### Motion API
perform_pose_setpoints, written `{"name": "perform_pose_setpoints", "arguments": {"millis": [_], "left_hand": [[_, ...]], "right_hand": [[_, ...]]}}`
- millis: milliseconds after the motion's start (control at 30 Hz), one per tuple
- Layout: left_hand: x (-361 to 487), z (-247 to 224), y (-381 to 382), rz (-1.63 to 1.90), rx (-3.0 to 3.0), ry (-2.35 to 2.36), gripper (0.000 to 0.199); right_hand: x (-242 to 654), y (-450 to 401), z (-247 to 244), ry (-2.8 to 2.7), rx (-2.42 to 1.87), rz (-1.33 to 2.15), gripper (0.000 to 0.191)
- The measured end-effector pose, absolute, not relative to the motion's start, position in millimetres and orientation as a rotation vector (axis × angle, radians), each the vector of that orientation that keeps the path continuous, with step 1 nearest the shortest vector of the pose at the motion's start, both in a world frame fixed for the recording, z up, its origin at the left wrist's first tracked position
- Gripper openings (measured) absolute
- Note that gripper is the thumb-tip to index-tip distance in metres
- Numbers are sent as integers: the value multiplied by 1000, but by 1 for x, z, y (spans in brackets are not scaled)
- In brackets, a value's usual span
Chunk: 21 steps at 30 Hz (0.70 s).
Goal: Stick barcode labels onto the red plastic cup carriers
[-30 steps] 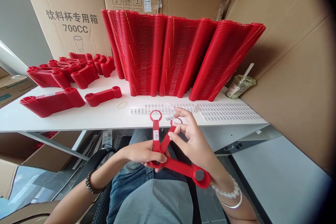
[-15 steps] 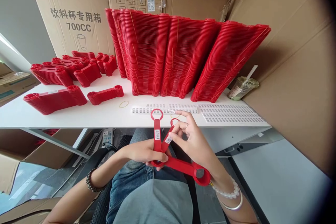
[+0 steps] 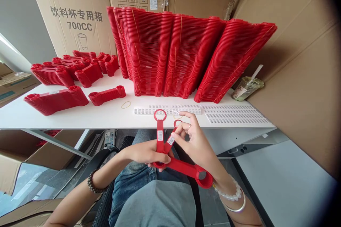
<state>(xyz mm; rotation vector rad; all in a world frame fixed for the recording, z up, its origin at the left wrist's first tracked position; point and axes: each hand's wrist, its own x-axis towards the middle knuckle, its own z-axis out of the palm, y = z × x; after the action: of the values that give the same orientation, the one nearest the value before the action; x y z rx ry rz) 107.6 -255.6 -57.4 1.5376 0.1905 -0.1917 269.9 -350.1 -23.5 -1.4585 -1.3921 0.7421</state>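
Observation:
My left hand [image 3: 150,156] is closed around several red plastic strips with a ring at each end, fanned out above my lap. One strip [image 3: 160,145] points straight up, its barcode label [image 3: 160,135] facing me. A second strip [image 3: 168,146] leans right beside it and also bears a label [image 3: 171,139]. My right hand [image 3: 190,136] pinches this second strip between thumb and bent fingers. Its index finger is stretched out, with a small white label [image 3: 176,113] at the tip. A stack of the strips [image 3: 183,167] extends from my left hand to beneath my right wrist.
Tall red stacks [image 3: 149,53] bound with rubber bands stand on the white table [image 3: 112,117]. Smaller stacks [image 3: 55,101] lie at left. Label sheets [image 3: 234,114] lie near the front edge, a rubber band [image 3: 126,105] beside them. A drink cup [image 3: 245,88] tilts against cardboard at right.
Almost nothing differs. The small label at my right index fingertip shows slightly more clearly, and the view has shifted a little. Both hands keep their hold.

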Motion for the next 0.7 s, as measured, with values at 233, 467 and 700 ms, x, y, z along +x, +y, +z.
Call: {"name": "perform_pose_setpoints", "arguments": {"millis": [233, 467, 700], "left_hand": [[106, -56, -255, -184, 1537, 187, 22], [103, -47, -257, -165, 1580, 203, 17], [96, -39, -260, -192, 1530, 140, 15]], "right_hand": [[268, -350, -24, -1439, -1478, 678, 40], [267, -349, -29, -1604, -1579, 451, 58], [272, -344, -32, -1523, -1472, 246, 72]]}}
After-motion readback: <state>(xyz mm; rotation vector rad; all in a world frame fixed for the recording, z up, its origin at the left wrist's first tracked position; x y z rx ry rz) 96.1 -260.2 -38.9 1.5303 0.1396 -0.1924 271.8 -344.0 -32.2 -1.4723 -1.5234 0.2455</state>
